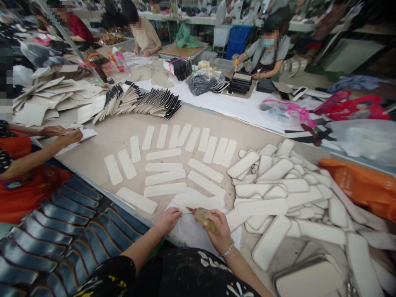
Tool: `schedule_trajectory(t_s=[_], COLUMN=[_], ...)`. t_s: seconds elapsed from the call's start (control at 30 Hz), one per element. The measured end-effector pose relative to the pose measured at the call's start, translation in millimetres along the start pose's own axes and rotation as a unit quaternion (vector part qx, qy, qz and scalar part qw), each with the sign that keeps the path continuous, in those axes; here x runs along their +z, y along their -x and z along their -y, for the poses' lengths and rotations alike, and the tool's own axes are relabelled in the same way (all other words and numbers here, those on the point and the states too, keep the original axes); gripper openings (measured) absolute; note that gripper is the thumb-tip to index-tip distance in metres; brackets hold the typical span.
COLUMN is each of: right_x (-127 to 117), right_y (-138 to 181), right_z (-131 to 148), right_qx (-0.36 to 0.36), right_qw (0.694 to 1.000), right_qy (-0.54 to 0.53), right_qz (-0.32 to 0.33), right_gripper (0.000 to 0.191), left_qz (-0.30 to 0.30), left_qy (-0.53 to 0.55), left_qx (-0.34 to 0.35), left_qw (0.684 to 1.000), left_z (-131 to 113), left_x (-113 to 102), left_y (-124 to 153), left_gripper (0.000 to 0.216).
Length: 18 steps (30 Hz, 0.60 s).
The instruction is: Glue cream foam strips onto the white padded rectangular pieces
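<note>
My right hand [219, 231] is wrapped round a squeeze bottle [204, 218], yellowish and smudged, with a red nozzle. The nozzle tip points left, close to the near edge of a white strip [208, 202]. That strip lies on a white sheet [182, 199] at the table's near side. My left hand [169, 219] is closed at the sheet's left side, fingertips pressed together by the strip's left end; whatever they pinch is too small to make out. Beyond my hands, several pale rounded strips [165, 189] lie spread out in rows and a fan.
A heap of pale strips [275, 181] covers the right side, with an orange bag [361, 185] behind it. At the left, a co-worker's hands [66, 134] handle white pieces. Fanned black-and-white pieces [145, 101] stand farther back. Curved bluish pieces [62, 222] lie below at left.
</note>
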State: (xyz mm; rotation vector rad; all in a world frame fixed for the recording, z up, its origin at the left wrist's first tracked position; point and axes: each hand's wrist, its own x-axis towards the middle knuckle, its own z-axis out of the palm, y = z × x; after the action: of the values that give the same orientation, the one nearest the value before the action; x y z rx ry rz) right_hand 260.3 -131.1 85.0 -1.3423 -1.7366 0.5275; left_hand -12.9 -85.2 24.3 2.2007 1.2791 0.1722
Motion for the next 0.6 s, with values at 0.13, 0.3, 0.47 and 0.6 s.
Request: schedule_trajectory(t_s=[0.13,0.3,0.47,0.6], right_x=[15.3,26.6,24.7,10.3], right_y=[-8.0,-15.5,-16.4,-11.4], right_z=[1.1,4.4,4.6,-3.4], right_qx=[-0.017,-0.029,-0.048,-0.041], right_qw=[1.0,0.999,0.998,0.999], right_qy=[0.007,0.007,0.013,0.032], right_qz=[0.005,0.015,0.031,0.009], right_gripper=[0.032,0.035,0.038,0.038], left_qz=[0.025,0.045,0.045,0.04], left_qy=[0.032,0.025,0.003,0.005], left_qx=[-0.016,-0.017,-0.005,-0.001], left_qw=[0.999,0.999,0.999,0.999], left_z=[0.6,-3.3,-6.8,-8.2], left_x=[-2.6,-8.2,-13.0,-15.1], left_y=[-2.0,-4.8,-7.8,-9.2], left_gripper=[0.032,0.032,0.032,0.031])
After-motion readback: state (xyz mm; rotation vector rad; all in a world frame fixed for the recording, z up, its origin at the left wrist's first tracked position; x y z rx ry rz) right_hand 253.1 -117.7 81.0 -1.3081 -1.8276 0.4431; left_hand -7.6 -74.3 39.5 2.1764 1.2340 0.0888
